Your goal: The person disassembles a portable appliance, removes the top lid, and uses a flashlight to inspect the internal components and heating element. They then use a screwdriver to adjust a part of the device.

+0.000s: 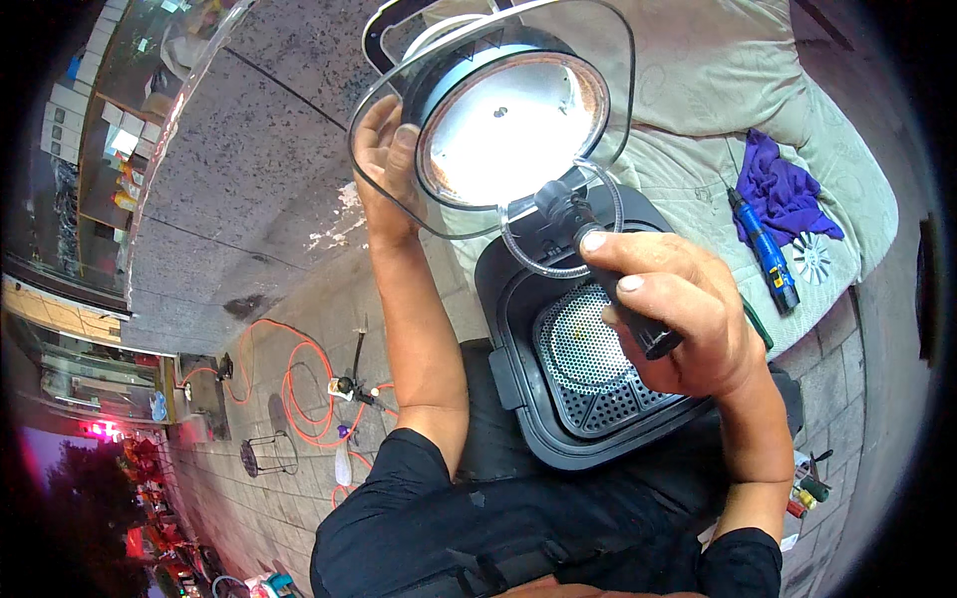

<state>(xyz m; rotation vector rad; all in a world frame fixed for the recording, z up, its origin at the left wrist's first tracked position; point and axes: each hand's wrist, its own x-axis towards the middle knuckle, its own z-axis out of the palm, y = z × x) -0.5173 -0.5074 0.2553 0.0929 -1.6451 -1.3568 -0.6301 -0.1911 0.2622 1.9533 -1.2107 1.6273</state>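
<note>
My right hand (688,314) is wrapped round a black tubular handle (623,299) with an elbow joint and a thin clear hose loop (543,269). Just past the joint is a round dark-rimmed part (508,130), its bright pale inner face stained rusty brown near the edge. A clear dark-edged cover (618,70) surrounds it. My left hand (394,159) grips the round part's left side, seen through the cover; some fingers are hidden behind. Below them, a black air fryer basket (518,384) rests by my lap, with a perforated metal tray (588,344) inside.
A pale quilted cushion (688,179) lies ahead, bearing a purple cloth (783,184), a blue power screwdriver (766,249) and a grey-white fan wheel (811,258). Hand tools (809,488) lie at lower right. An orange hose (291,384) snakes over the paving at left, near a small stool (269,455).
</note>
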